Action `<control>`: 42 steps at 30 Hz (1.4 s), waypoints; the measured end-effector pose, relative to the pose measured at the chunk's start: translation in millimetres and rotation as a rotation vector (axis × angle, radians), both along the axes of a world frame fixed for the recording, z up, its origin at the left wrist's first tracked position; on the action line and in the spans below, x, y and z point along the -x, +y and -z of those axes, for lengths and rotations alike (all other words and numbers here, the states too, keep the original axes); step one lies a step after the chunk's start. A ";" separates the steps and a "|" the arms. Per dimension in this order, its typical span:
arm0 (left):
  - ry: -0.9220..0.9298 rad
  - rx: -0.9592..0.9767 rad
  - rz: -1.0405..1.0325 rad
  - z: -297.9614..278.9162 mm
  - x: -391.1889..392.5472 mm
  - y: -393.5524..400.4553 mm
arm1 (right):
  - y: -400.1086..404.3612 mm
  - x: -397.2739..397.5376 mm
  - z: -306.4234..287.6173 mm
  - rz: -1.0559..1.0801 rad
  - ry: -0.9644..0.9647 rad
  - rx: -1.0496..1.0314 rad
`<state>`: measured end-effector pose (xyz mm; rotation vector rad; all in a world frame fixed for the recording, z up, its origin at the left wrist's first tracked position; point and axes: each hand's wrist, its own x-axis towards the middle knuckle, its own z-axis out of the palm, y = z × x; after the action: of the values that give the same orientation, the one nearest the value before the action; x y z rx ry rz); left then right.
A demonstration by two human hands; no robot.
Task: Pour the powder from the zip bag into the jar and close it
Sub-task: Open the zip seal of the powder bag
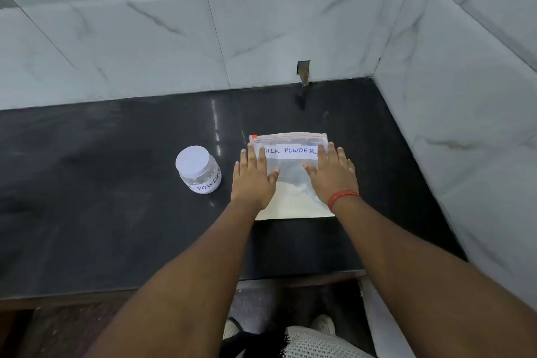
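A clear zip bag (293,183) labelled "MILK POWDER" lies flat on the black counter, its red zip strip at the far edge and white powder gathered in its near half. My left hand (254,180) rests flat on the bag's left side, fingers spread. Flat on the right side lies my right hand (331,176), a red thread around its wrist. Neither hand grips anything. To the left of the bag stands a small clear jar (199,170) with a white lid on it and a paper label reading "POWDER".
The black counter (116,212) runs left, with white marble-patterned tiled walls behind and on the right. A small cut-out (304,71) sits in the back wall above the counter. The counter's front edge is near my body.
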<state>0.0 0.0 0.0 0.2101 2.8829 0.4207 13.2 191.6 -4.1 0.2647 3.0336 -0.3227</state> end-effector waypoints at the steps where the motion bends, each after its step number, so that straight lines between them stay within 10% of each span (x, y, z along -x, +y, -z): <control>1: -0.060 -0.131 -0.092 2.4 2.5 1.8 | 0.3 0.3 0.0 0.042 -0.012 0.024; 6: -0.242 -0.574 -0.479 2.6 19.7 2.2 | 3.1 9.1 3.5 0.229 -0.052 0.178; 16: -0.215 -0.750 -0.703 1.9 50.0 -7.5 | 17.2 44.0 -9.7 0.719 -0.004 0.855; 28: -0.074 -1.034 -0.719 -44.5 68.6 -10.4 | 27.7 53.0 -46.2 0.592 0.120 0.981; 42: 0.108 -0.865 -0.593 -85.7 74.6 -22.9 | 27.6 66.9 -86.6 0.576 0.294 1.047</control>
<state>-74.6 -22.9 85.7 -0.5207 2.6016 1.7757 -53.7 219.3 82.5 1.0138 2.4642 -1.9837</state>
